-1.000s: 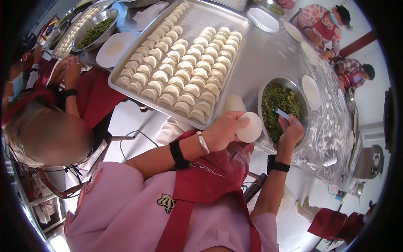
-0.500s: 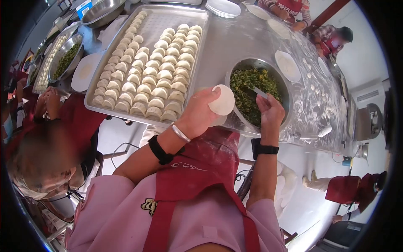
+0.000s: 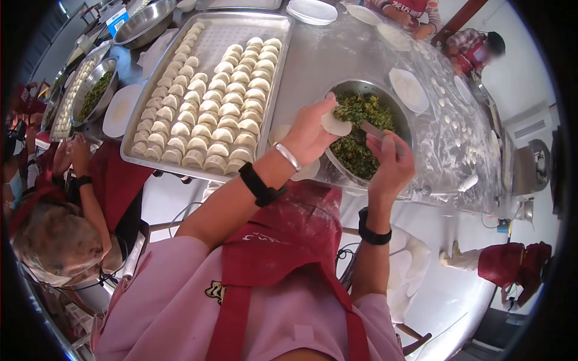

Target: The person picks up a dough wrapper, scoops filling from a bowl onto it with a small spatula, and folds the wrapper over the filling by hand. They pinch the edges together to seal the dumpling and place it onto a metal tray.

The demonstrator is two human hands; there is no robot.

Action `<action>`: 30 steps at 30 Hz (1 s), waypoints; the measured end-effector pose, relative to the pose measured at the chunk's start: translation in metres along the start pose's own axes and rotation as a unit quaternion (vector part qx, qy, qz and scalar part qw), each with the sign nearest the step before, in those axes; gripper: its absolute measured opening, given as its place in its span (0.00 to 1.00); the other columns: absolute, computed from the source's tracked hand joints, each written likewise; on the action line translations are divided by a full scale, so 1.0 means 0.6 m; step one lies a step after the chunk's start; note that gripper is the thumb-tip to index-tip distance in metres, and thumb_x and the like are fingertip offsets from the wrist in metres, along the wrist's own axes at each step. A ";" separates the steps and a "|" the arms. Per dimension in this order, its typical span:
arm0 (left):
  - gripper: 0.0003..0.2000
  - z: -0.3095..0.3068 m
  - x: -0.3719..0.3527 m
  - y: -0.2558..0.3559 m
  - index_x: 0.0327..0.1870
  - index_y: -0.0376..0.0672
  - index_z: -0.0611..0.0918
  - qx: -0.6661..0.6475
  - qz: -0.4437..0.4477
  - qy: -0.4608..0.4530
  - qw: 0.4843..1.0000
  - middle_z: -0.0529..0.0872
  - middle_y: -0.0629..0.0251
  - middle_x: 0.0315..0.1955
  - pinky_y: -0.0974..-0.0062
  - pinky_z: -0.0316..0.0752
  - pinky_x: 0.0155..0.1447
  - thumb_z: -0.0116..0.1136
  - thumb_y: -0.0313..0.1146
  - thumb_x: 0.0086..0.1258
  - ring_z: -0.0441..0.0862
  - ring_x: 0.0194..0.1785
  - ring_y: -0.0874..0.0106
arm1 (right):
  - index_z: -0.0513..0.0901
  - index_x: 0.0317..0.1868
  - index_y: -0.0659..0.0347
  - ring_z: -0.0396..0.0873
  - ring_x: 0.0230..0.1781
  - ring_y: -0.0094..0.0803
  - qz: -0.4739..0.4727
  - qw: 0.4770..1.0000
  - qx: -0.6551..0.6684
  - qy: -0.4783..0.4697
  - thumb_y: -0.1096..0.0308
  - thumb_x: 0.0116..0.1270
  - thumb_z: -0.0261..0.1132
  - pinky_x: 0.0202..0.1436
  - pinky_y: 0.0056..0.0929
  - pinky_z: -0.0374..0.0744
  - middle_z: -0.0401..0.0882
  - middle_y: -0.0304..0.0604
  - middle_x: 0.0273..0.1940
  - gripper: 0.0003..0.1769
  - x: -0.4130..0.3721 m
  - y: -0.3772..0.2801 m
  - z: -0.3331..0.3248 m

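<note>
My left hand (image 3: pixel 310 131) is closed on a round, pale dumpling wrapper (image 3: pixel 336 125), held at the left rim of a steel bowl (image 3: pixel 408 114). Chopped green and yellow filling (image 3: pixel 358 150) lies in the bowl, and some of it overlaps the wrapper's upper edge in this view. In my right hand (image 3: pixel 390 162) is a flat filling spatula (image 3: pixel 371 130), gripped over the bowl with its blade pointing toward the wrapper. More round wrappers (image 3: pixel 307 171) lie on the table under my left hand, partly covered by it.
To the left, a large metal tray (image 3: pixel 135 157) holds rows of folded dumplings (image 3: pixel 208 108). White plates (image 3: pixel 312 12) are stacked at the back, and another plate (image 3: pixel 409 90) stands right of the bowl. Flour covers the table's right side (image 3: pixel 445 150). A co-worker (image 3: pixel 66 240) sits at left.
My left hand has moved right with the wrapper, up to the bowl's rim. The spatula has come out of the filling and turned toward the wrapper.
</note>
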State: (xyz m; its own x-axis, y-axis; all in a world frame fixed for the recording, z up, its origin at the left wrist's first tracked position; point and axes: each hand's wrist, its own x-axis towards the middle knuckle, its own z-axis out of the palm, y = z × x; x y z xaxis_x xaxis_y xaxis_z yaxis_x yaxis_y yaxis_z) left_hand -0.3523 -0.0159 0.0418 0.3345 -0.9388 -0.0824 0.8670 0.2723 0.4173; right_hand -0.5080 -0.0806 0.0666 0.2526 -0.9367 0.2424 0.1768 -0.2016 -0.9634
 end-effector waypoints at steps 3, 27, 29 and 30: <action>0.13 0.001 0.009 -0.005 0.56 0.40 0.73 0.000 0.001 0.016 1.000 0.80 0.61 0.50 0.63 0.74 0.64 0.44 0.38 0.82 0.79 0.56 0.66 | 0.85 0.45 0.69 0.86 0.43 0.45 -0.210 0.941 -0.257 -0.068 0.75 0.69 0.64 0.50 0.34 0.85 0.86 0.53 0.42 0.08 -0.033 0.019 -0.002; 0.20 -0.017 -0.092 0.005 0.59 0.34 0.74 0.010 -0.039 -0.009 0.999 0.78 0.56 0.55 0.60 0.70 0.70 0.38 0.44 0.84 0.76 0.61 0.64 | 0.78 0.50 0.78 0.88 0.36 0.46 0.142 0.986 0.077 -0.041 0.72 0.74 0.59 0.40 0.35 0.89 0.83 0.58 0.40 0.14 -0.036 0.003 -0.031; 0.20 -0.031 -0.089 0.003 0.58 0.34 0.75 -0.001 -0.038 -0.025 0.999 0.79 0.56 0.55 0.61 0.70 0.71 0.39 0.44 0.84 0.76 0.61 0.64 | 0.78 0.50 0.78 0.88 0.36 0.46 0.144 0.986 0.066 -0.044 0.72 0.74 0.59 0.40 0.34 0.90 0.83 0.57 0.40 0.14 -0.039 -0.004 -0.028; 0.20 -0.035 -0.088 0.002 0.58 0.34 0.75 -0.004 -0.034 -0.030 0.999 0.79 0.56 0.55 0.61 0.70 0.71 0.39 0.44 0.84 0.76 0.62 0.64 | 0.78 0.50 0.78 0.88 0.36 0.47 0.144 0.987 0.060 -0.045 0.72 0.73 0.59 0.40 0.34 0.90 0.83 0.57 0.40 0.14 -0.040 -0.008 -0.027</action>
State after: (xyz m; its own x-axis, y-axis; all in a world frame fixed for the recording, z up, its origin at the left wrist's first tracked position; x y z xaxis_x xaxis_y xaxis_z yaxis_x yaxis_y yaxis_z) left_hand -0.3612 0.0383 0.0275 0.2519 -0.9661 -0.0570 0.8902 0.2082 0.4051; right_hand -0.5304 -0.0620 0.0637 0.3915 -0.9198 -0.0251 0.1955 0.1098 -0.9745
